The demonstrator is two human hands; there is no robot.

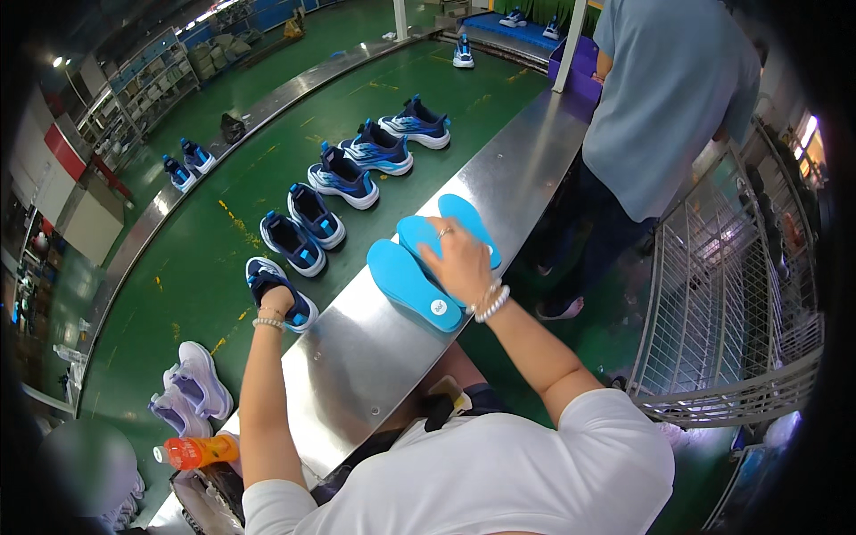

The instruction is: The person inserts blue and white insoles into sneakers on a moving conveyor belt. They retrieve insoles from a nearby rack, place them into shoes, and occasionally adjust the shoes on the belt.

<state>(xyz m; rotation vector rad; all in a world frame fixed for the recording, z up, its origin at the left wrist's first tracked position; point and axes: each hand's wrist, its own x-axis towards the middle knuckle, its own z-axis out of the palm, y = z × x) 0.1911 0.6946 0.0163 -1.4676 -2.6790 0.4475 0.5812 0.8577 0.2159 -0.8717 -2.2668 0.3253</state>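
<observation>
My left hand (277, 298) reaches into the opening of a navy and blue sneaker (304, 314) at the near end of a row. Its fingers are hidden inside the shoe. Bright blue insoles (401, 278) lie side by side on the metal ledge in front of me, the nearest with a round white sticker at its heel. Over the middle insole (419, 234), my right hand (464, 263) has its fingers curled down, somewhat blurred, and they appear to grip it. Another insole (462, 214) is partly covered by this hand.
More navy sneakers (343, 178) stand along the green conveyor (214, 259) beside the metal ledge (330, 374). White and lilac shoes (196, 388) and an orange drink bottle (198, 452) are at my left. A person in a grey-blue shirt (660, 98) stands at right, near a wire rack (713, 303).
</observation>
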